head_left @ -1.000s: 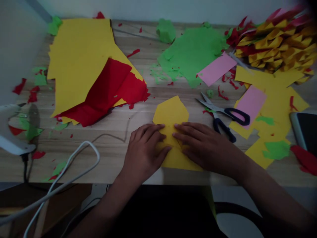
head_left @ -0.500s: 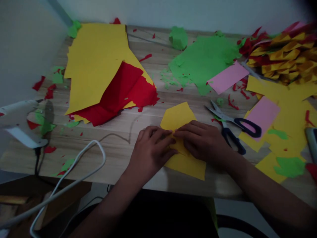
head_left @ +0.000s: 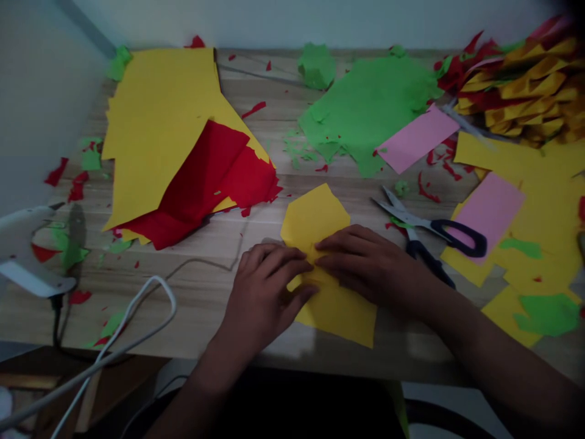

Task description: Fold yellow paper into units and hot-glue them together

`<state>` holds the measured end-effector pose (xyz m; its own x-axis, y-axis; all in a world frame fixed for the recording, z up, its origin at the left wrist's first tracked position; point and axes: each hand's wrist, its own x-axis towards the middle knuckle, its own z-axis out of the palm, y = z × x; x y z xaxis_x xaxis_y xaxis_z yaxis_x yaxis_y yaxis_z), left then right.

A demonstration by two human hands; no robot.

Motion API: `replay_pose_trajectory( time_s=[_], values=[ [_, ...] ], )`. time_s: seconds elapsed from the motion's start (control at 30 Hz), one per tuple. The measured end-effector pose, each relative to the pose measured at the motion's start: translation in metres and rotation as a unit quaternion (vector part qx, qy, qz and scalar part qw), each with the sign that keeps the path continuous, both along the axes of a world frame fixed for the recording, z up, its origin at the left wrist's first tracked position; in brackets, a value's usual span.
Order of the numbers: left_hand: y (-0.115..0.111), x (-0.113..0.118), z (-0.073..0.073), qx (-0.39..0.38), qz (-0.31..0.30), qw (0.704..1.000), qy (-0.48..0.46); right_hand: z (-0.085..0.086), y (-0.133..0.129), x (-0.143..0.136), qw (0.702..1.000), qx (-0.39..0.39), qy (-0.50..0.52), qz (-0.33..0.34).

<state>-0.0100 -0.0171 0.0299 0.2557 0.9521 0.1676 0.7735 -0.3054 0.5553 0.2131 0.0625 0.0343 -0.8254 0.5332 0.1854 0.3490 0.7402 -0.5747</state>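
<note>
A yellow paper piece (head_left: 342, 311) lies on the table near its front edge, partly hidden under both hands. My left hand (head_left: 269, 286) bends its fingers over the paper's left side, fingertips at the middle. From the right, my right hand (head_left: 370, 262) rests on the same paper, its fingertips close to those of the left. Both hands pinch or press the paper's middle, where a small fold shows. Just right of the right hand lie scissors (head_left: 425, 225) with dark blue handles, blades apart.
Yellow sheets (head_left: 159, 122) with red paper (head_left: 196, 183) lie at left, beside a white glue gun (head_left: 27, 244) and its cable. Green paper (head_left: 361, 110) is at the back. Pink strips (head_left: 418, 137), yellow sheets and a folded yellow-red pile (head_left: 525, 91) lie right.
The view has shifted slightly, so table items appear displaced. My left fingers have spread and lifted a little; both hands stay at the yellow paper's middle.
</note>
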Motion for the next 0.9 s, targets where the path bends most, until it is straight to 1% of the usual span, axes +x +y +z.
replay_pose_trajectory(
  time_s=[0.1,0.2,0.37,0.5,0.57,0.73,0.8,0.9],
  values=[
    [0.003,0.002,0.001,-0.016,-0.003,0.999,0.041,-0.002,0.0,-0.001,0.999,-0.017,0.024,-0.02],
    [0.007,0.005,0.0,-0.025,-0.008,0.998,0.053,-0.002,0.001,-0.001,0.999,-0.033,0.033,-0.021],
    [0.007,0.007,-0.002,0.014,-0.024,0.999,0.042,0.002,0.004,0.002,0.996,-0.092,0.018,0.011],
    [0.006,0.007,-0.003,0.024,-0.016,0.999,0.032,0.006,0.005,0.002,0.991,-0.123,0.005,0.045],
    [0.007,0.007,-0.004,0.02,-0.013,1.0,0.021,0.004,0.005,0.001,0.993,-0.108,0.006,0.035],
    [0.008,0.007,-0.003,-0.01,-0.003,1.0,-0.018,-0.006,0.007,-0.003,0.999,-0.017,0.027,-0.019],
    [0.008,0.007,-0.001,-0.017,0.008,1.0,-0.023,-0.008,0.009,-0.002,0.999,-0.02,0.032,-0.02],
    [0.008,0.007,0.0,-0.016,0.041,0.999,-0.003,-0.006,0.009,-0.001,0.999,-0.044,0.029,-0.001]
  ],
)
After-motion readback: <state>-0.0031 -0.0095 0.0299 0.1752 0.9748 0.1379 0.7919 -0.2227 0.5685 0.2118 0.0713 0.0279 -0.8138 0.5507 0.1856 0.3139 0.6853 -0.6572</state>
